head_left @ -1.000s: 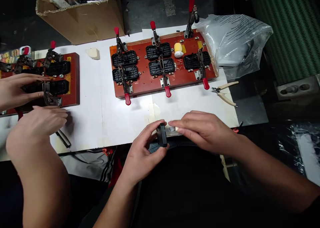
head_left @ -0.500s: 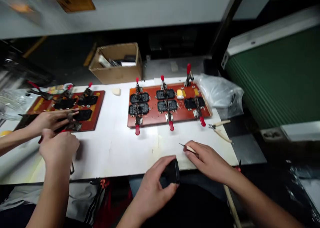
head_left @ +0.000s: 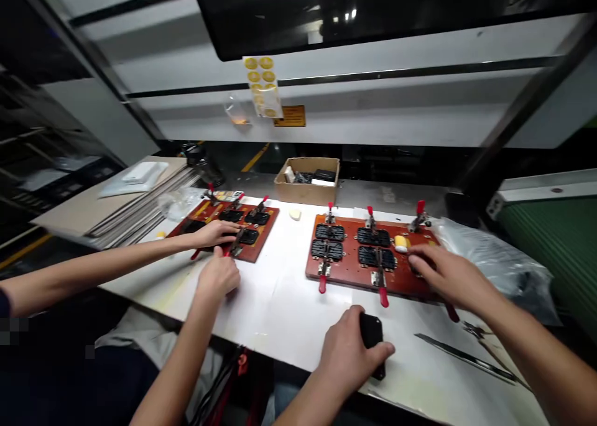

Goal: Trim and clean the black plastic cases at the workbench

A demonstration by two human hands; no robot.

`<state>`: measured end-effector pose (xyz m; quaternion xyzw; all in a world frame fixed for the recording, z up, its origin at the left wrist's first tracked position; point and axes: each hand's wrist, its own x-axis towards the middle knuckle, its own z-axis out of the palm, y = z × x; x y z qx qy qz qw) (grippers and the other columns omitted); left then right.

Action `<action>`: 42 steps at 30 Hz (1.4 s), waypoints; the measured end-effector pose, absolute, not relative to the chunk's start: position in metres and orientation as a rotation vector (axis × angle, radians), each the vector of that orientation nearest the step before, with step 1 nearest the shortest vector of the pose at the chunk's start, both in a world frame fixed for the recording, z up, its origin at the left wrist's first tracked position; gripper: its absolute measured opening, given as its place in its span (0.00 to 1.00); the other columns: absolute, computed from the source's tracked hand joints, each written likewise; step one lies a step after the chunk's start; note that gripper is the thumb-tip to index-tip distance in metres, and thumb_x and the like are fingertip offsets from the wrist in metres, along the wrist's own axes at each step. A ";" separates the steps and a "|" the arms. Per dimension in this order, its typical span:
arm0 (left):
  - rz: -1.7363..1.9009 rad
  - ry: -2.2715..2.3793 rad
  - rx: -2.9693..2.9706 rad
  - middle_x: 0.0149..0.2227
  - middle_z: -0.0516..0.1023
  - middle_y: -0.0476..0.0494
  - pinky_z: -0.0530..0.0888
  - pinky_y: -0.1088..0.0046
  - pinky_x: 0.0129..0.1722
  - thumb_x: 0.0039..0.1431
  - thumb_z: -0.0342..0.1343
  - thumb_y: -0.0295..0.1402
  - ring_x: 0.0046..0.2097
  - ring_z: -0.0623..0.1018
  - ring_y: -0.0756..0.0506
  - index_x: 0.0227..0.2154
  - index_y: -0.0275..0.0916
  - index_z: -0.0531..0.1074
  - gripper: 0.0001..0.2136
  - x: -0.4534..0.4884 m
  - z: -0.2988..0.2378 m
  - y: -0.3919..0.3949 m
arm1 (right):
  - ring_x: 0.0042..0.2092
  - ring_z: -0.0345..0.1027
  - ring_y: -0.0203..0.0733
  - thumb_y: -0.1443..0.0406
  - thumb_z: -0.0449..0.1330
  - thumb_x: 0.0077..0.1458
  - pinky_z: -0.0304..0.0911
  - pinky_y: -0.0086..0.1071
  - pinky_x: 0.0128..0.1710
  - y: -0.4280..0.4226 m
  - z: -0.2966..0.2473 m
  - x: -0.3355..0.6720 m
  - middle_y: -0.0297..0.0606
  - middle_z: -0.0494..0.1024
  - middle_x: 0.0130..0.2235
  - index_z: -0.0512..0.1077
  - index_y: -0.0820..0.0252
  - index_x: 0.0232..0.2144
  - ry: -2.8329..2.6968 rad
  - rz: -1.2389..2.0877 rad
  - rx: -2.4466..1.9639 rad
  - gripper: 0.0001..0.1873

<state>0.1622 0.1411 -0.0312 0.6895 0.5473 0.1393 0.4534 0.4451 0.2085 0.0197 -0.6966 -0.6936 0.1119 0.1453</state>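
Note:
My left hand [head_left: 347,351] grips a black plastic cover [head_left: 372,336] by its edges, just above the table's front edge. My right hand [head_left: 443,270] reaches over the right end of a red-brown clamping board [head_left: 340,270], its fingers curled close together beside a yellow-and-white sponge [head_left: 400,244]. What those fingertips hold, if anything, is hidden. Black ribbed plastic parts [head_left: 326,250] sit on this board under red-handled toggle clamps [head_left: 383,295]. A thin knife-like tool [head_left: 466,359] lies on the table below my right forearm, alongside pliers [head_left: 476,333] with pale handles.
At left, a co-worker's two hands [head_left: 219,277] work at a second clamping board [head_left: 265,236]. Behind the boards stands a cardboard box [head_left: 305,193] of parts. A pale block [head_left: 295,214] lies between the boards. A clear plastic bag [head_left: 504,264] is at right, stacked cardboard [head_left: 135,214] at far left.
The view has swung up and left. My right hand has let go of the small pointed tool and moved forward onto the board. My left hand still holds the black cover.

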 end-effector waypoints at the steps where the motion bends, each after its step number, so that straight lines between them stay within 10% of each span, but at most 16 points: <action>1: 0.334 1.352 1.731 0.56 0.79 0.34 0.75 0.48 0.57 0.52 0.68 0.53 0.57 0.79 0.26 0.60 0.41 0.70 0.36 0.162 -0.032 0.141 | 0.57 0.75 0.63 0.49 0.47 0.72 0.71 0.54 0.53 0.234 0.014 0.446 0.50 0.80 0.56 0.75 0.55 0.57 -2.011 0.298 -2.110 0.26; 13: 0.278 0.962 2.108 0.78 0.52 0.34 0.54 0.43 0.75 0.47 0.75 0.48 0.77 0.53 0.27 0.74 0.45 0.57 0.52 0.113 -0.040 0.149 | 0.42 0.78 0.58 0.55 0.59 0.62 0.72 0.46 0.42 0.268 0.001 0.449 0.48 0.83 0.43 0.62 0.57 0.69 -1.929 0.435 -2.123 0.36; 18: 0.284 0.869 2.292 0.76 0.56 0.32 0.49 0.42 0.76 0.56 0.71 0.44 0.78 0.53 0.32 0.75 0.41 0.52 0.49 0.131 -0.069 0.149 | 0.50 0.77 0.46 0.55 0.62 0.67 0.74 0.39 0.52 0.144 0.011 0.406 0.43 0.79 0.56 0.68 0.53 0.65 -1.688 0.873 -1.564 0.27; 23: 0.432 0.870 2.356 0.75 0.56 0.27 0.56 0.39 0.74 0.57 0.69 0.51 0.77 0.54 0.28 0.75 0.42 0.47 0.51 0.134 -0.082 0.153 | 0.40 0.75 0.43 0.60 0.65 0.66 0.75 0.37 0.43 0.076 -0.038 0.364 0.41 0.81 0.46 0.74 0.52 0.57 -1.578 0.806 -1.680 0.18; 42: 0.540 1.022 2.275 0.72 0.66 0.31 0.49 0.46 0.76 0.67 0.60 0.45 0.76 0.57 0.30 0.72 0.35 0.57 0.36 0.139 -0.095 0.117 | 0.50 0.75 0.45 0.67 0.61 0.67 0.74 0.39 0.50 0.087 -0.057 0.343 0.43 0.78 0.50 0.72 0.53 0.54 -1.797 0.814 -1.671 0.15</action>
